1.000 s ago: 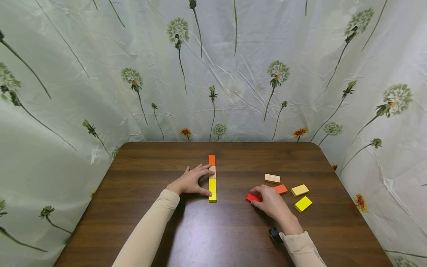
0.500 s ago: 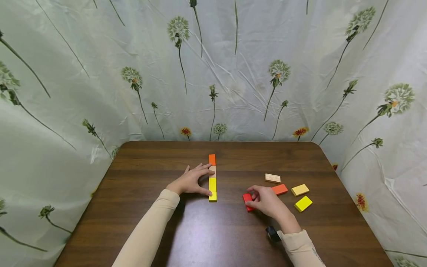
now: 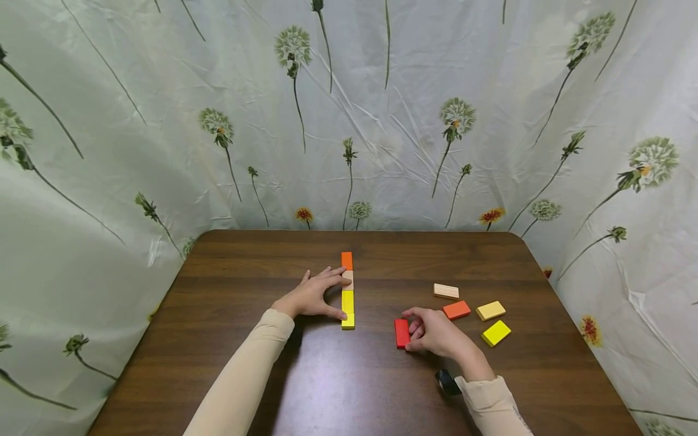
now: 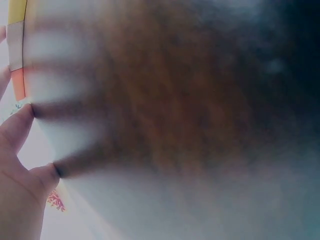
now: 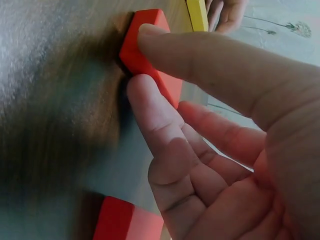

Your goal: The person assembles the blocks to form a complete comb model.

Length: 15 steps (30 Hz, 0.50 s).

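Observation:
In the head view a straight row runs away from the person: two yellow blocks [image 3: 348, 301], a plain wooden block [image 3: 350, 275] and an orange block [image 3: 346, 259]. My left hand [image 3: 312, 297] lies along its left side, fingers spread. Its thumb tip touches the nearest yellow block, and its fingertips reach the wooden one. To the right of the row, my right hand [image 3: 436, 333] holds a red block [image 3: 400, 334] by its right side, thumb at the near end, a finger at the far end. The right wrist view shows the red block [image 5: 132, 50] beside the thumb.
Right of the right hand lie an orange-red block [image 3: 457, 310], a striped wooden block [image 3: 446, 292], a pale yellow block [image 3: 491, 310] and a bright yellow block [image 3: 495, 333]. A flowered curtain [image 3: 382, 121] hangs behind the brown table [image 3: 245, 375].
The right hand has drawn the red block leftward, away from the orange-red one, and turned it so it points away from the person. The left hand and the row have stayed put.

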{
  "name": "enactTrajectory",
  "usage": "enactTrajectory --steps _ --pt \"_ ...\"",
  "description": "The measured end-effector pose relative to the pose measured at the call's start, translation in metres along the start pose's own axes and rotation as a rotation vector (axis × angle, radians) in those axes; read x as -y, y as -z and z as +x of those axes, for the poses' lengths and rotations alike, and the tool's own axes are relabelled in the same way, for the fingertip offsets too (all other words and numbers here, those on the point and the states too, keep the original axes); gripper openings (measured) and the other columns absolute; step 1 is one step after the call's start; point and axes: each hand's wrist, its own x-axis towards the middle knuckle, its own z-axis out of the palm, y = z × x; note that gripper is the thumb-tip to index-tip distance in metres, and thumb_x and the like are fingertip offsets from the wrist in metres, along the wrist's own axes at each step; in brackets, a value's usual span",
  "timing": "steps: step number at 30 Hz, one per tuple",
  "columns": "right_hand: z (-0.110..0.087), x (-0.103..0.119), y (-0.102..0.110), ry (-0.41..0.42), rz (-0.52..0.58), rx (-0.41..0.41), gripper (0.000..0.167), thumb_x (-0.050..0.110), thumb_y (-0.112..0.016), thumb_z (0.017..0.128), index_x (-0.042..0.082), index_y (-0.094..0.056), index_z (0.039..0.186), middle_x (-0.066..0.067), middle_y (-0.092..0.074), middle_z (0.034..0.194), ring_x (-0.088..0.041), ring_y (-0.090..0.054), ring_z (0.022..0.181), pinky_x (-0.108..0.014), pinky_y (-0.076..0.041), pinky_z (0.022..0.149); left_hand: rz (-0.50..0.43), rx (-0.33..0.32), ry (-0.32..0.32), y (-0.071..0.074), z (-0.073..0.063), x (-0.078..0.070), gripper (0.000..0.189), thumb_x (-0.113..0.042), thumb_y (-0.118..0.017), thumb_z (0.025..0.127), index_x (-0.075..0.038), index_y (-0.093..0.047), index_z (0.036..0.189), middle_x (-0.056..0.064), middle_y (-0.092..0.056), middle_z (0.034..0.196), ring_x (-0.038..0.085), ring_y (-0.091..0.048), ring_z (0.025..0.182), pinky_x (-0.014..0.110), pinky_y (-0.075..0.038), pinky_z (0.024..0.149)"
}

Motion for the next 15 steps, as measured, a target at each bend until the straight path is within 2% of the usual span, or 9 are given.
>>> enactTrajectory --steps 15 --pt "-0.0032 -0.0057 -0.0074 -0.025 0.011 -0.055 0.06 0.004 -0.096 0.075 -0.004 -0.067 0.128 -0.003 -0.067 0.09 -0.011 -0.065 0.077 -0.02 -0.054 0.07 -0.015 -0.008 -0.002 0.0012 -0.0019 -0.0036 0.086 -0.059 -0.089 0.082 -0.028 -0.057 0.156 -0.002 -0.028 0.179 0.037 -0.017 0.168 0.081 -0.003 0.126"
